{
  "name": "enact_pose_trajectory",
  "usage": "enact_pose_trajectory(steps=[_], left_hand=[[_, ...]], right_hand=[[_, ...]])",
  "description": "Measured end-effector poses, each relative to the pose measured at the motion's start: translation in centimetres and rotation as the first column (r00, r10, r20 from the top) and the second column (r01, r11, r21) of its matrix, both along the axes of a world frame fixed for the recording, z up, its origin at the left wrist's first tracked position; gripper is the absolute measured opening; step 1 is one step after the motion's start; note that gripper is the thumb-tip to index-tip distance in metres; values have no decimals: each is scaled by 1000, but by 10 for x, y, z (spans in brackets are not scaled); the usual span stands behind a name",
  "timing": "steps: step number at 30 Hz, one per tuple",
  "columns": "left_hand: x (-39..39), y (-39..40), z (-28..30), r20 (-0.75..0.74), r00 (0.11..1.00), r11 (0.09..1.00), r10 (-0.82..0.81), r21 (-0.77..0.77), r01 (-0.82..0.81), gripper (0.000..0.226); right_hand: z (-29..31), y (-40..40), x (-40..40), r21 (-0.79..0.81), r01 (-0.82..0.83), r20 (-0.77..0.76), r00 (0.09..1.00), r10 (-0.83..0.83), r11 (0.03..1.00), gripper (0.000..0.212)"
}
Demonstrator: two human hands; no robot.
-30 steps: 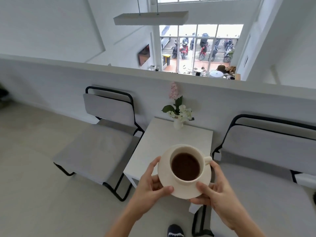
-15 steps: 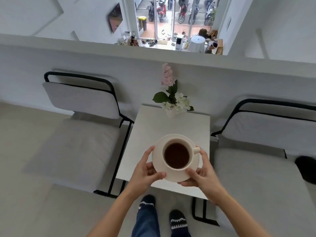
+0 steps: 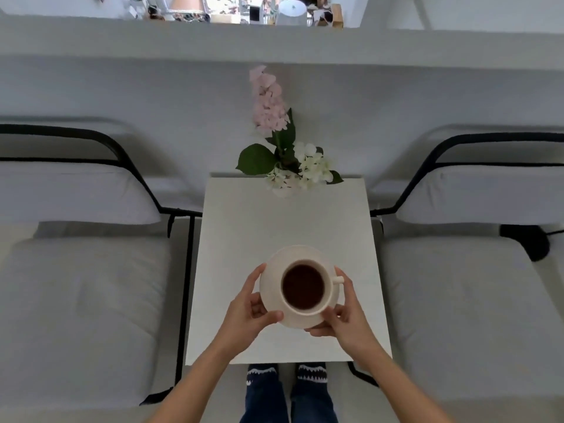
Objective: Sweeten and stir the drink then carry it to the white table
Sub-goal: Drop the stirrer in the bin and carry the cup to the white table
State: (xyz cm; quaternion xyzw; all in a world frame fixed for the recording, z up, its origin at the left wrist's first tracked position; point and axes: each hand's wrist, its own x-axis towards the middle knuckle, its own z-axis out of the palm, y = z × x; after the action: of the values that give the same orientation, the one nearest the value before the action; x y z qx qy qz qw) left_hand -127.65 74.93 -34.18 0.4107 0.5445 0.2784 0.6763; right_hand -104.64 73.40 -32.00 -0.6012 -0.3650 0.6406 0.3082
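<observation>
The left hand (image 3: 244, 312) takes the saucer (image 3: 271, 288) at its left edge, thumb on the rim; its grip is closed on it. Between the two grips sits the cup (image 3: 305, 288) of dark drink — over the white tabletop (image 3: 283, 221). The right hand (image 3: 345, 319) clasps the saucer's right edge — flowers (image 3: 290, 160) stand beyond.

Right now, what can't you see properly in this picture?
All in the head view:
- Whether the saucer touches the white table yet: it hides the spot beneath itself.
- The vase: the flowers cover it.
- Fingers of the left hand and right hand under the saucer.
- Sugar in the drink: too dark to tell.
- Both chairs: cut off by the side edges.
</observation>
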Motion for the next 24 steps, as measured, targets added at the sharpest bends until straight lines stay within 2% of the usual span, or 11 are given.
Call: enact_pose_trajectory(steps=[11, 18, 24], left_hand=[[8, 18, -152, -162, 984, 996, -70, -69, 59, 97], [11, 27, -191, -269, 955, 992, -122, -43, 115, 97], [11, 29, -202, -355, 924, 990, -138, -42, 132, 96]], right_hand=[[-160, 12, 3, -130, 32, 45, 999, -26, 991, 72], [-199, 22, 1, -154, 29, 51, 998, -22, 988, 71], [-214, 30, -1, -176, -31, 158, 986, 60, 984, 72]])
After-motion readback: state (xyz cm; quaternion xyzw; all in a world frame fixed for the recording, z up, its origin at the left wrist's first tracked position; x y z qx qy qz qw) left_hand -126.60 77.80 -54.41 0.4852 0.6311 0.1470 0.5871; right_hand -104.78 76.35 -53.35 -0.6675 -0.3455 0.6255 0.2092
